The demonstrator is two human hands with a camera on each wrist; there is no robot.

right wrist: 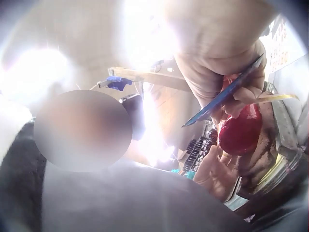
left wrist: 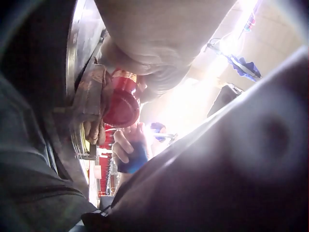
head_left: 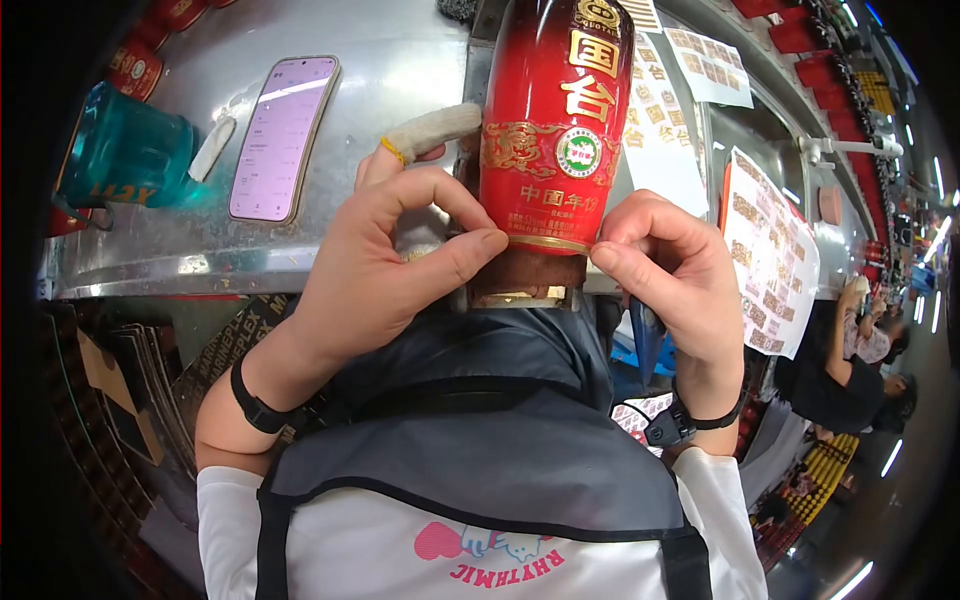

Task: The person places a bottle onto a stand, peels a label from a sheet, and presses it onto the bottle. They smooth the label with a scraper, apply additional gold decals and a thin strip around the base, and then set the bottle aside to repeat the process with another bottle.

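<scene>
A red bottle (head_left: 555, 130) with gold lettering lies with its base toward me on a brown padded rest (head_left: 525, 272) at the bench edge. A thin gold strip (head_left: 545, 242) runs across the bottle's base end. My left hand (head_left: 390, 240) pinches its left end between thumb and forefinger; pale cloth covers (head_left: 435, 128) sit on other fingers. My right hand (head_left: 680, 265) pinches at the strip's other end, thumb and forefinger right at the bottle's edge. A blue pointed flat tool (right wrist: 224, 101) is tucked in that same hand, its tip hanging down in the head view.
A phone (head_left: 285, 140) with a lit screen lies on the metal bench, beside a teal translucent jug (head_left: 130, 150) and a loose white finger cover (head_left: 212, 150). Sheets of gold stickers (head_left: 770, 250) lie at the right. Another person (head_left: 850, 370) sits farther right.
</scene>
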